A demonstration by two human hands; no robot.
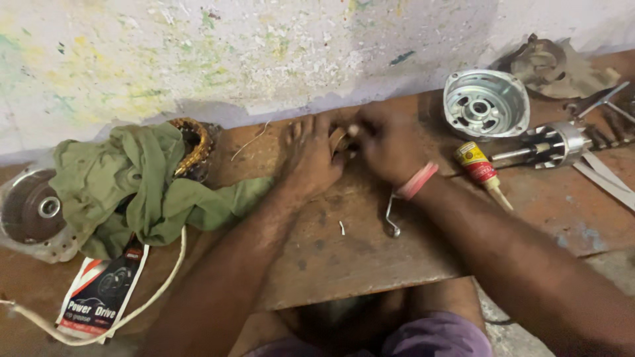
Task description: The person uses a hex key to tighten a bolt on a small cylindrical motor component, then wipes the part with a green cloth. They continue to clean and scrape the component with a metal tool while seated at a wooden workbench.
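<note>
The wooden counter (344, 251) carries everything. At 9 o'clock lies a green cloth (126, 188) over a wound copper stator (192, 145), beside a dark round motor cover (33, 211). At 2 o'clock sits a silver motor end housing (486, 102), near it a rotor shaft (549, 145) and a small yellow glue tube (479, 165). In the centre, toward 12 o'clock, the left hand (309, 155) and the right hand (387, 142) meet; their fingers close narrowly around a small tan round part (339, 139), mostly hidden. A little bent metal hook (390, 218) lies at 6 o'clock of the right wrist.
</note>
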